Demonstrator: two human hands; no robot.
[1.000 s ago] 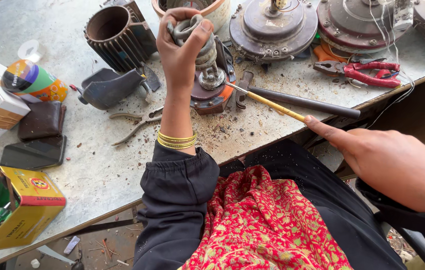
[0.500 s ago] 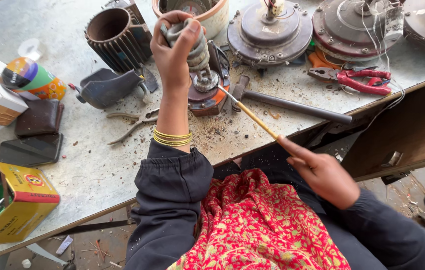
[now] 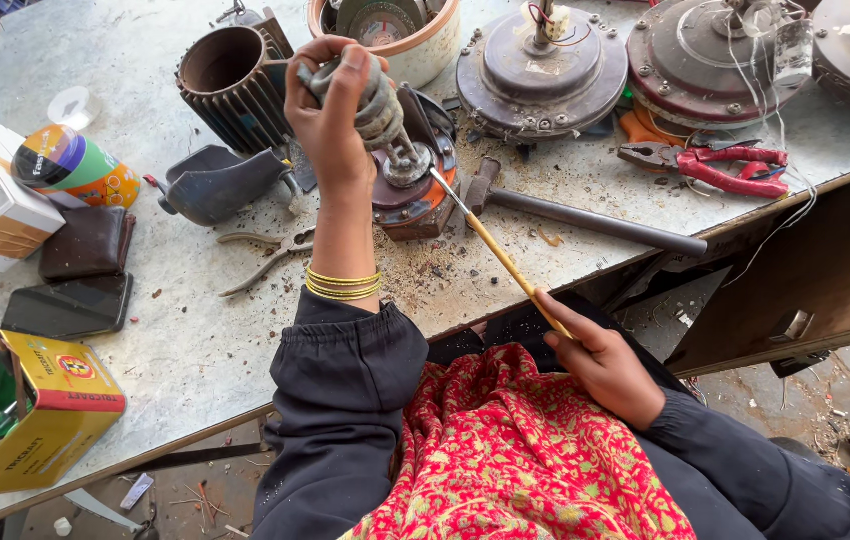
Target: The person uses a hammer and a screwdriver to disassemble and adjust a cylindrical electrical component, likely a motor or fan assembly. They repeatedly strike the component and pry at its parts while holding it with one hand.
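My left hand (image 3: 330, 120) is closed around the top of a grey metal rotor shaft (image 3: 380, 105) that stands upright on a round orange-and-grey motor part (image 3: 410, 195) on the workbench. Gold bangles circle that wrist. My right hand (image 3: 600, 360) sits low near my lap and grips the yellow handle of a long thin tool (image 3: 500, 255). The tool's metal tip reaches up to the base of the shaft.
On the grey bench (image 3: 195, 340) lie a black hammer (image 3: 585, 220), red-handled pliers (image 3: 710, 165), grey pliers (image 3: 265, 255), a ribbed motor housing (image 3: 230, 85), a bowl (image 3: 415, 45), round fan motors (image 3: 535, 75), wallets, a white box and a yellow box (image 3: 40, 415).
My right hand has drawn back from the hammer toward my lap, taking the yellow-handled tool; its tip now points at the shaft's base. My left hand keeps its hold.
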